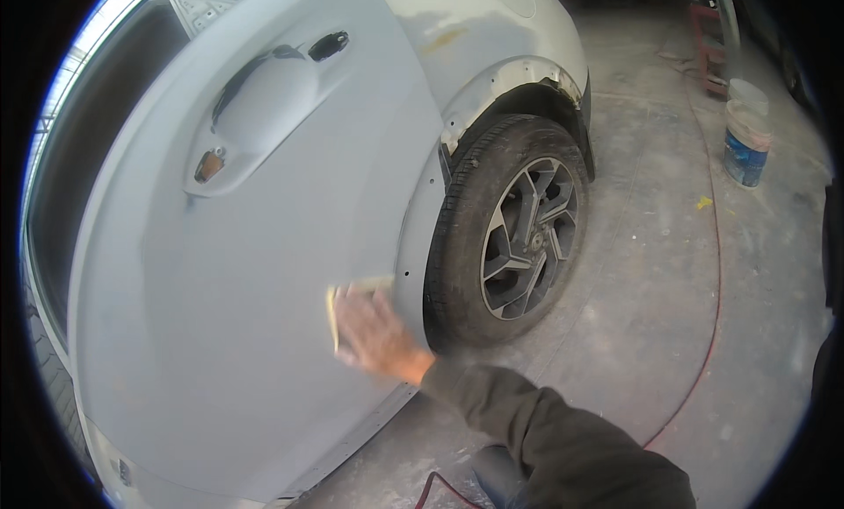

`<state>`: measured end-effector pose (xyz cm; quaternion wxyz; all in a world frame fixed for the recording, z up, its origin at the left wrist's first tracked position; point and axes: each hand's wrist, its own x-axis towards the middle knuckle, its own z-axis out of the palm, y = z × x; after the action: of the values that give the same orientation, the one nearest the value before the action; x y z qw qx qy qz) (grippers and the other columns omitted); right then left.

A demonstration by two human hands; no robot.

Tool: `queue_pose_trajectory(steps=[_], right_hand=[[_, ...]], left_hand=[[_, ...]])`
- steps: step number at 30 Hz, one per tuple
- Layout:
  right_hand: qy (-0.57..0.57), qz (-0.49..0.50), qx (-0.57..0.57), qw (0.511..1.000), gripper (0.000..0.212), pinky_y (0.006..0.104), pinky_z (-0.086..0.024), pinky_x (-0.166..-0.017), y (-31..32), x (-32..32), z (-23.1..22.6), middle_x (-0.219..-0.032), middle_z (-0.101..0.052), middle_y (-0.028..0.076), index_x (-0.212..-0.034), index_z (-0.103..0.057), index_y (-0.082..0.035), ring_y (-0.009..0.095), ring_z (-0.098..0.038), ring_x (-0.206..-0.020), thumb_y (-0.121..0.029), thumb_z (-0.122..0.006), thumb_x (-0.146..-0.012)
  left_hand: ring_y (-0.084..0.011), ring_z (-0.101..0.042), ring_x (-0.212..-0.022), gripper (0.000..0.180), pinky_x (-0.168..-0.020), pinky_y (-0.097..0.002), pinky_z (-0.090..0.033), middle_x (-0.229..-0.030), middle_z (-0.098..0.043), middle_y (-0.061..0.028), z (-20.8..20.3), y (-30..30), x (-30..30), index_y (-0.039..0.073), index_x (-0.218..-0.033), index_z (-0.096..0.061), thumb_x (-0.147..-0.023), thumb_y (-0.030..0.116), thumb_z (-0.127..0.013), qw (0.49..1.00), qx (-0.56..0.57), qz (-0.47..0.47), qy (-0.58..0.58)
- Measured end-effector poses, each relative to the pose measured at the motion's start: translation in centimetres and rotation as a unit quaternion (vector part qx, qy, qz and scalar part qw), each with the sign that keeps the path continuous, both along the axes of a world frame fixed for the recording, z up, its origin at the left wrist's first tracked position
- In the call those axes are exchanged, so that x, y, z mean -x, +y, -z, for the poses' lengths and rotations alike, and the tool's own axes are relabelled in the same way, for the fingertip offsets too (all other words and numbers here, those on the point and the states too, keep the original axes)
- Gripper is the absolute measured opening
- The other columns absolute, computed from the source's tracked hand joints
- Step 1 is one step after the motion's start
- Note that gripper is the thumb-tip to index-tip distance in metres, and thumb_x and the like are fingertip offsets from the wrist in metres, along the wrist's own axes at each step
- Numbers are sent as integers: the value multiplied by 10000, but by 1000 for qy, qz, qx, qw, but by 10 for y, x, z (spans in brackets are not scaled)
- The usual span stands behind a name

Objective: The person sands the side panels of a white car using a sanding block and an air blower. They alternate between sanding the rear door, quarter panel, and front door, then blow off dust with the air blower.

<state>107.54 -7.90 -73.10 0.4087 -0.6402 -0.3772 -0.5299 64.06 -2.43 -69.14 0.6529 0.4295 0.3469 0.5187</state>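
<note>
Sanding pad (352,300), yellowish and blurred, lies flat against the grey primed car door (237,272) near the door's rear lower edge. My right hand (374,333) presses on it, fingers spread over the pad, holding it to the panel. Rear wheel (519,236) sits at 3 o'clock from the hand. White bucket (747,140) stands on the concrete floor (668,316) at 1 o'clock, well apart.
</note>
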Motion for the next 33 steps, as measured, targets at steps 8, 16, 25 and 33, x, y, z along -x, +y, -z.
queue_pose_trajectory(steps=[8, 16, 25, 33], right_hand=[[218, 24, -355, 909, 791, 570, -182, -1185, -94, -136, -154, -1572, -158, 333, -1503, -160, 123, 464, -202, -1460, -342, -534, -983], [167, 47, -424, 889, 556, 480, -321, -1143, -76, -138, -146, -1488, -337, 349, -1425, -341, 145, 476, -339, -1390, -229, -463, -1031], [113, 46, -348, 929, 470, 568, -310, -1130, -44, -82, -101, -1499, -305, 373, -1399, -397, 153, 516, -321, -1395, -82, -476, -1000], [225, -97, -214, 946, 452, 611, -306, -1126, 30, 65, 68, -1454, -364, 385, -1335, -461, 155, 554, -333, -1372, -42, -543, -937]], left_hand=[[-71, -190, -361, 110, -301, -241, -176, -510, -257, 60, 6, 8, 25, 179, -878, -487, -980, 159, -524, 1000, 7, -7, 21], [-70, -194, -368, 117, -306, -238, -175, -514, -255, 59, -6, -7, 13, 172, -872, -485, -982, 160, -523, 999, 6, -20, 41], [-68, -198, -377, 125, -312, -234, -173, -519, -252, 59, 12, 6, 31, 165, -866, -483, -985, 162, -521, 998, 26, -21, 46], [-67, -201, -383, 60, -313, -233, -178, -526, -254, 58, 22, 9, 35, 156, -930, -507, -989, 156, -517, 999, 15, 15, 33]])
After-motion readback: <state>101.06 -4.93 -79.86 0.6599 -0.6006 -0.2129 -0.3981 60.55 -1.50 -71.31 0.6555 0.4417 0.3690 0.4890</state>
